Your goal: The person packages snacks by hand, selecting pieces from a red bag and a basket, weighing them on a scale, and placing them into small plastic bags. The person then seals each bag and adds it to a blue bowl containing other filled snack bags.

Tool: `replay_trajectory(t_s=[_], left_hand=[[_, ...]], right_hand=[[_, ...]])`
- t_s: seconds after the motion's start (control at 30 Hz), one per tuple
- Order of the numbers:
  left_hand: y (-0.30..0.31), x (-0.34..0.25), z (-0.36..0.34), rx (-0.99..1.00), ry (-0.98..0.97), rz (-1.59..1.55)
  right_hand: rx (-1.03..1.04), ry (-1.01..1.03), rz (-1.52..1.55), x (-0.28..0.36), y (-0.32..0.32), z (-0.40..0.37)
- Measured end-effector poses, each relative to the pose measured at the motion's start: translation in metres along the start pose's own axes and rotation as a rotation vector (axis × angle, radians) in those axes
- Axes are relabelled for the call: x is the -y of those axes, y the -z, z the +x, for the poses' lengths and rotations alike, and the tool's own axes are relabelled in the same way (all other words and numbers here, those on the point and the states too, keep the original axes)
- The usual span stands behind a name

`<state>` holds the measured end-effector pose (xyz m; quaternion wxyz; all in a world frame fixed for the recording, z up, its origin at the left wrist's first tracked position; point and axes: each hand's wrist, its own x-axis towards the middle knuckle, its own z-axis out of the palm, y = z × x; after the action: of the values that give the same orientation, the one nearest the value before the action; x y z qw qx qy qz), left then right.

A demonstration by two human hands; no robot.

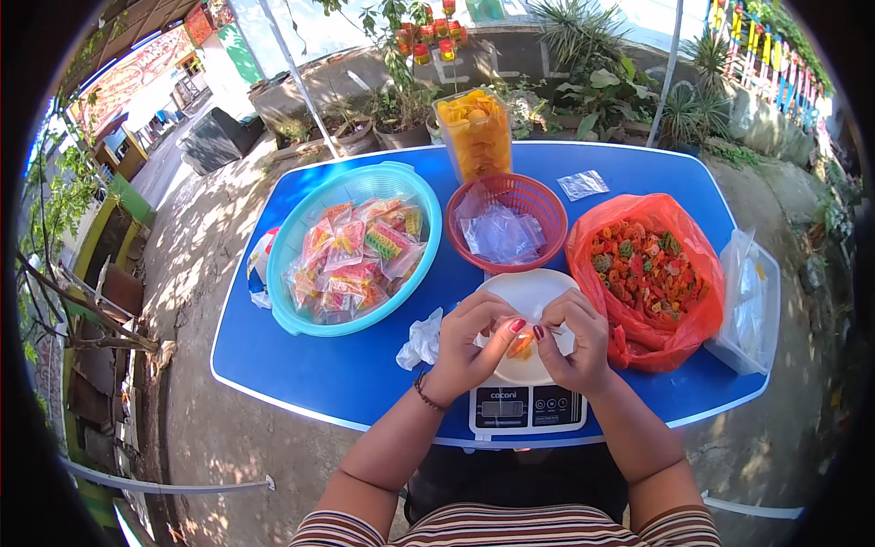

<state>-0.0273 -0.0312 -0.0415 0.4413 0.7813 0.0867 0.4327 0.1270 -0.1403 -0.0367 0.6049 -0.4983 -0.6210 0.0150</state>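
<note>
Passable: table (337, 378) front-left | blocked: scale (529, 408) below, red basket (523, 190) ahead, bag (638, 339) right

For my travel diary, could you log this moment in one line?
left hand: pinching small packet | right hand: pinching same packet | below: white dish, scale | nearby: turquoise basket, filled packets

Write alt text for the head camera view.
A person's left hand and right hand pinch a small clear packet over a white scale on a blue table. Nearby sit a turquoise basket of filled packets, a red basket of clear bags, and a red plastic bag of colourful pieces.
</note>
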Motion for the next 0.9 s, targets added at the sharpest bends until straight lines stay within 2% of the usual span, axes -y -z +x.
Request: replay_trajectory(t_s=[0.13,0.27,0.43,0.5,0.57,0.63,0.67,0.8,0.9], left_hand=[[0.006,0.001,-0.001,-0.044,0.044,0.058],[0.007,0.001,0.0,-0.052,-0.019,0.101],[0.006,0.0,0.005,-0.038,-0.035,0.021],[0.011,0.003,0.003,0.025,-0.023,0.096],[0.008,0.004,0.003,0.04,-0.036,0.141],[0.008,0.005,0.003,-0.031,-0.126,0.205],[0.008,0.004,0.004,-0.075,-0.158,0.224],[0.018,0.002,0.006,-0.19,-0.292,0.355],[0.021,-0.003,0.005,-0.402,-0.281,0.449]], right_hand=[[-0.001,0.038,-0.061,-0.003,-0.003,-0.001],[-0.014,0.026,-0.091,-0.009,-0.001,-0.001],[-0.074,-0.082,0.009,-0.014,0.001,-0.004],[-0.146,-0.15,0.081,-0.021,0.002,-0.007],[-0.103,-0.128,0.092,-0.025,0.005,-0.007],[-0.046,-0.085,0.073,-0.015,0.007,0.0],[0.057,-0.067,0.033,-0.012,0.01,0.002],[0.11,-0.199,0.278,-0.001,-0.015,0.005],[0.175,-0.282,0.445,0.003,-0.027,0.018]])
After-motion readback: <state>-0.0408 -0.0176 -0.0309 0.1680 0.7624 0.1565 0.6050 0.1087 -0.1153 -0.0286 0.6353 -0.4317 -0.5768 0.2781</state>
